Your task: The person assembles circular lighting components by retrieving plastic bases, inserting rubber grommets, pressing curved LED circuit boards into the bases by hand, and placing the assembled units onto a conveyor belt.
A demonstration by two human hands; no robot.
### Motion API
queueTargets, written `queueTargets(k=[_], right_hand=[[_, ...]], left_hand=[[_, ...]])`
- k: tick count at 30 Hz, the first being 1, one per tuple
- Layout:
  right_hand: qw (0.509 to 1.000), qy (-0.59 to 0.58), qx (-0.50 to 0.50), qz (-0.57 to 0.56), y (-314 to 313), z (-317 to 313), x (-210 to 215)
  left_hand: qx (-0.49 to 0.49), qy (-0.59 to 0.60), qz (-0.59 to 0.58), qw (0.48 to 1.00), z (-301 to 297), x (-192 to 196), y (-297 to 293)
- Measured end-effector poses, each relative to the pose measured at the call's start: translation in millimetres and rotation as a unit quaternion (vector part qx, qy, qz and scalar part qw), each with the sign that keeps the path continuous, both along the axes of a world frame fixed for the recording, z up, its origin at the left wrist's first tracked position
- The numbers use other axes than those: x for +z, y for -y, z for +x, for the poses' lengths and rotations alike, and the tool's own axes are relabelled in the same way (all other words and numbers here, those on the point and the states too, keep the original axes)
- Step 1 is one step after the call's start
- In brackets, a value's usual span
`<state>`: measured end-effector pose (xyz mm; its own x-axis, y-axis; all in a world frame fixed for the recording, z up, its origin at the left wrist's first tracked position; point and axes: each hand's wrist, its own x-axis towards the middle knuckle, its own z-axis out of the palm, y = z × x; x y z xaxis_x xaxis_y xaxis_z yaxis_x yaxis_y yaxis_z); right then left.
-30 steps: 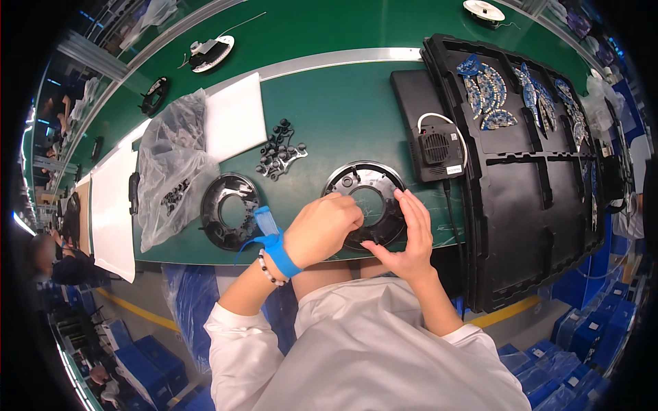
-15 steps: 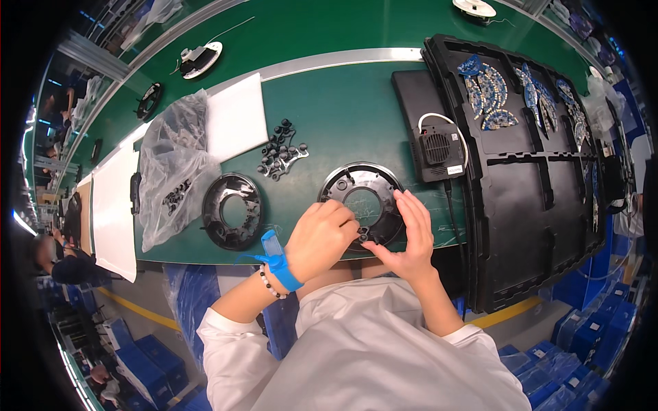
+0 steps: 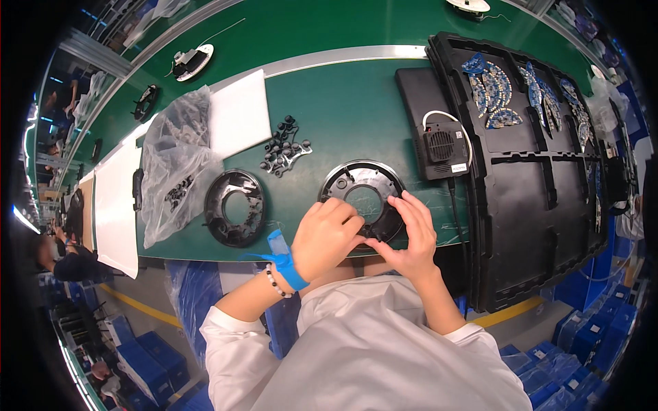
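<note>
View: I look down from the head camera onto a green surface (image 3: 343,109) that fills the upper half of the frame, with my white sleeves rising from the lower edge.
Left hand: my left hand (image 3: 325,236) sits just below centre, fingers curled down onto the near left rim of a black ring-shaped part (image 3: 363,198); it is mostly closed, pressing on the rim. A blue band circles the wrist.
Right hand: my right hand (image 3: 410,236) lies just right of the left one, fingers spread and half open, fingertips resting on the lower right of the same ring. I cannot tell whether it pinches anything small.
Ring part: it lies flat at the centre of the frame, at the near edge of the surface, with both hands touching it and its round opening showing between them.
Second ring: a similar black ring (image 3: 235,207) lies left of centre, apart from the hands.
Small parts: a loose heap of small black pieces (image 3: 282,151) sits above and between the two rings.
Bag: a crumpled clear plastic bag (image 3: 175,171) with dark pieces inside lies at the left.
White sheet: a white sheet (image 3: 236,123) lies just beside the bag, upper left of centre.
Black box: a small black box with a grille and a white cable (image 3: 442,147) sits right of the ring part.
Tray: a large black moulded tray (image 3: 541,198) fills the right side, holding blue circuit boards (image 3: 490,89) at its top.
</note>
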<state>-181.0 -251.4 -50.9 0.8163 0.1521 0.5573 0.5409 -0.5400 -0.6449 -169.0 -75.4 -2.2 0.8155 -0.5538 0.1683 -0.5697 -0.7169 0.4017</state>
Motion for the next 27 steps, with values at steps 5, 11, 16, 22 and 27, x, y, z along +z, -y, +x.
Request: queueTargets(k=[5, 11, 16, 22, 27], right_hand=[[1.0, 0.007, -0.004, 0.004, -1, 1, 0], [1.0, 0.01, -0.008, 0.001, -2, 1, 0], [1.0, 0.011, -0.008, 0.0, -2, 0, -1], [1.0, 0.01, -0.006, -0.002, 0, -2, 0], [1.0, 0.009, -0.008, -0.003, 1, -1, 1]], left_hand=[[-0.012, -0.016, -0.028, 0.999, 1, -2, -2], [-0.053, -0.017, -0.047, 0.997, 4, -1, -17], [-0.09, -0.018, -0.064, 0.994, 4, -4, -19], [-0.045, 0.049, -0.097, 0.993, -5, 1, -20], [-0.031, 0.06, -0.041, 0.997, -12, -4, -22]])
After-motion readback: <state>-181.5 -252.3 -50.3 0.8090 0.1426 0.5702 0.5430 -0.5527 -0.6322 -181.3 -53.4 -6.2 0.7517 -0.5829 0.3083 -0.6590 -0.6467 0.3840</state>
